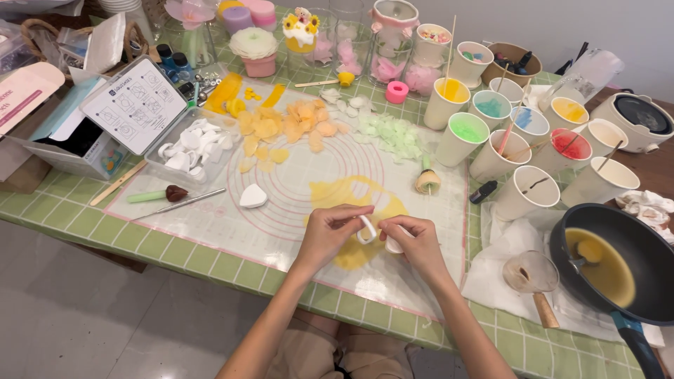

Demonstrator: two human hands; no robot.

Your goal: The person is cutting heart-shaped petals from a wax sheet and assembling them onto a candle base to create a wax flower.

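On the desk, take the translucent mat as your landmark. At its left edge sit a clear box of white cutters and a brush. Over the yellow wax sheet near the mat's centre, your left hand has its fingers pinched on a small white cutter; your right hand touches that cutter too, fingers curled around a white piece. Right of the mat stand cups of coloured wax and a dark pan.

Bright even light, soft shadows, sharp focus, slight wide-angle bending at edges.
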